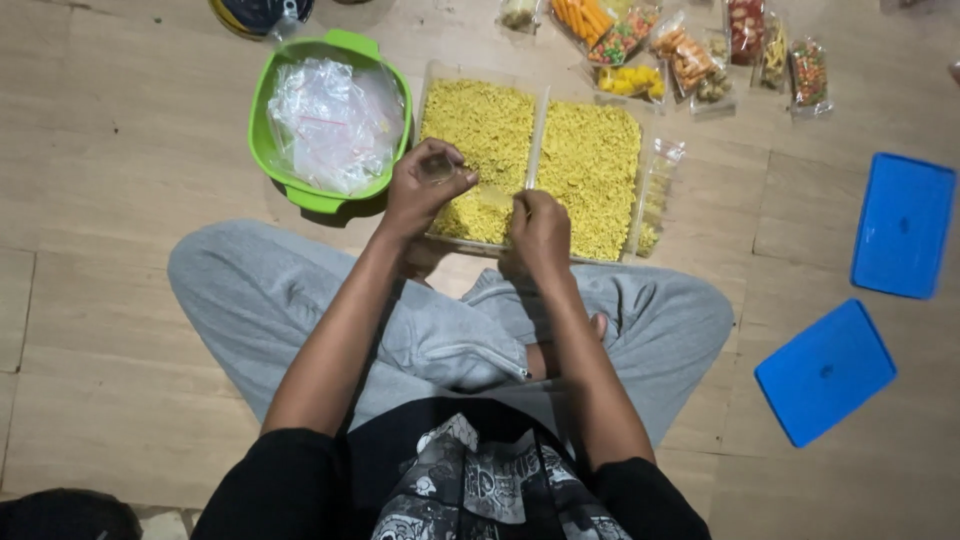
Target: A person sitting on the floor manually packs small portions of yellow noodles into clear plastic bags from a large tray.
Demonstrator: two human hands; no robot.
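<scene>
Head view: left hand (425, 185) and right hand (540, 228) pinch a small clear plastic bag (480, 190) between them, mouth held over the near edge of two clear trays of yellow crumbly snack (590, 160), likely so spills land inside. Green round plastic basin of empty clear bags (300, 190) sits at ten o'clock, within left reach; two blue rectangular lids (825, 370) lie aside at three to four o'clock.
</scene>
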